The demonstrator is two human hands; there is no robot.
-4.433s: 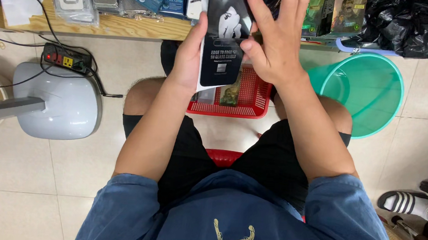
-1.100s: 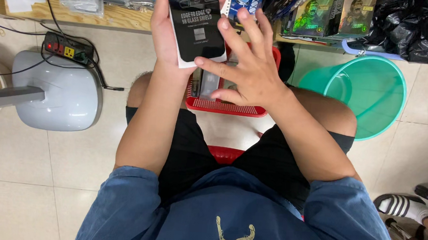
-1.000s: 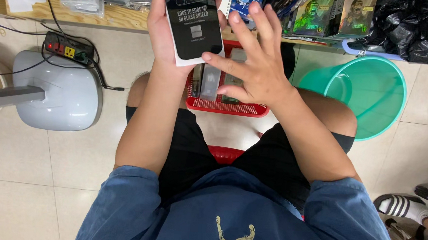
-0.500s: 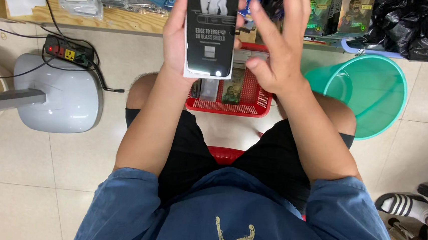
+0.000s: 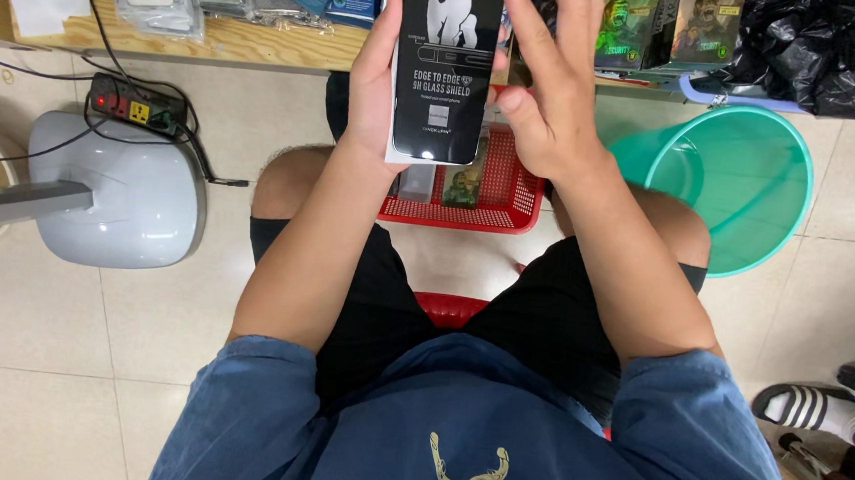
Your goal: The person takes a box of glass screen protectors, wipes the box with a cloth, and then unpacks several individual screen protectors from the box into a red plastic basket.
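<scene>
Head view, looking down on a seated person in a blue shirt and black shorts

- Black flat package [image 5: 447, 66]: slim rectangular box, glossy black with white lettering and a white animal figure on its face; held upright in front of the person, above the knees, its top edge cut off by the picture's upper border
- Left hand [image 5: 376, 86]: clasped around the package's left long edge, palm behind it, thumb along the side
- Right hand [image 5: 550, 88]: fingers stretched out and upward along the package's right edge, thumb bent toward its lower right corner; whether the fingers press on the box or only lie beside it cannot be told
- Red basket [image 5: 506, 190]: mesh plastic, on the floor between the knees, directly below the package; holds a few flat packets, one green
- Wooden shelf [image 5: 251, 42]: runs across the top, carrying rows of clear and printed accessory packets
- Green bucket [image 5: 752, 183]: on the floor at the person's right, beside the right knee
- Grey fan base [image 5: 125, 194]: rounded, on the tiled floor at the person's left
- Power strip [image 5: 139, 108]: black, just above the fan base, cables trailing from it
- Black plastic bags [image 5: 822, 47]: heaped at upper right
- Striped sandal [image 5: 807, 407]: lower right, on another person's foot
</scene>
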